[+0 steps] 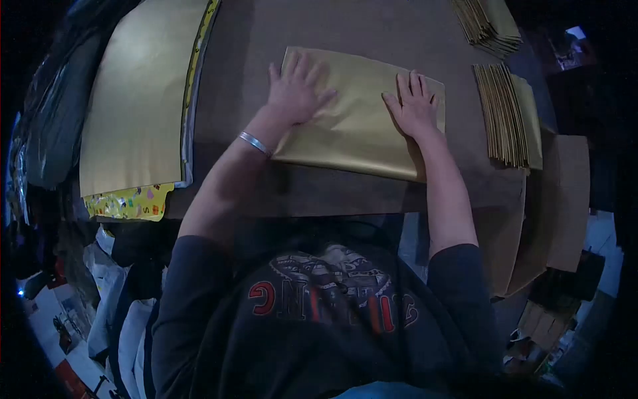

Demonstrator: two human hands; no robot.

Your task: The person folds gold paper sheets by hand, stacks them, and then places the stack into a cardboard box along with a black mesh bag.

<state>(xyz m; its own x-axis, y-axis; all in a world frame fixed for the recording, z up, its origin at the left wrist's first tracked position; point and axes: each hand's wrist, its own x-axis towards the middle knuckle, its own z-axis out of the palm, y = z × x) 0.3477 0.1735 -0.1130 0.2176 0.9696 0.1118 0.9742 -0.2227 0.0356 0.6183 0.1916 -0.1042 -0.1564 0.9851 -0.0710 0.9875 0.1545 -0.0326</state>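
A sheet of gold paper [359, 113], with a rounded fold along its near edge, lies across the middle of the brown table. Flat on its left part rests my left hand [297, 90], fingers spread and slightly blurred. My right hand [415, 106] presses on the paper's right end, its fingers also apart. Neither hand grips anything. Left of them is a stack of large flat gold sheets [143, 93] on top of a yellow patterned sheet [136, 201]. To the right stands a row of folded gold paper pieces [500, 116].
Another bundle of folded gold pieces [485, 26] sits at the far right of the brown table [232, 40]. An open cardboard box [565, 199] is beside the table's right edge. Dark plastic-like material [60, 113] hangs at the left.
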